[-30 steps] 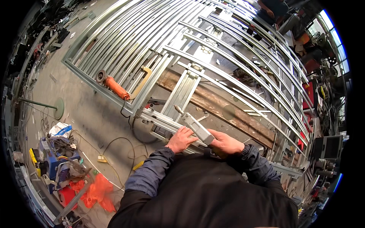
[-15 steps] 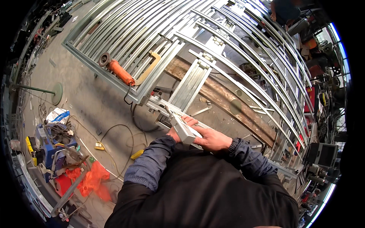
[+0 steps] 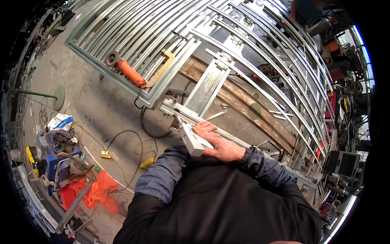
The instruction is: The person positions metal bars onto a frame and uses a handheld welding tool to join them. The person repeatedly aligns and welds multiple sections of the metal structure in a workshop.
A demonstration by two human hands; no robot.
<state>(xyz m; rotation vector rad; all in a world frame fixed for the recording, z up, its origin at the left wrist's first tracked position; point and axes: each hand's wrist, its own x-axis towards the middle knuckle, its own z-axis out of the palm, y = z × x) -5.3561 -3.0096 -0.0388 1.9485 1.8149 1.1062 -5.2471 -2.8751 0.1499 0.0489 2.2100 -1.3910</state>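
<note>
1. Fingers of the right hand (image 3: 227, 149) draw narrow on the near right edge of a pale box-shaped piece (image 3: 192, 141), thumb along that edge. Left hand (image 3: 205, 127): fingers curl round the piece's far right side; palm hidden behind it.
2. Frame of silver metal bars (image 3: 142, 40): fills most of the upper view, bars closely set at left, more widely spaced at right.
3. Long brown beam (image 3: 237, 95): lies below the level of the bars, slanting down toward the right.
4. Blue machine (image 3: 48, 152): at lower left on the floor, dark cables heaped on top. Orange plastic bag (image 3: 100, 189) near it.
5. Orange angle grinder (image 3: 131, 74): rests at the frame's near left edge, wheel end toward the left.
6. Tan C-shaped clamp (image 3: 161, 72): just right of the grinder, on the bars.
7. Pale piece, location: in front of the torso, by a near rail (image 3: 237, 141); contact with the rail cannot be told.
8. Short metal rod (image 3: 177, 118): projects from the piece's far end.
</note>
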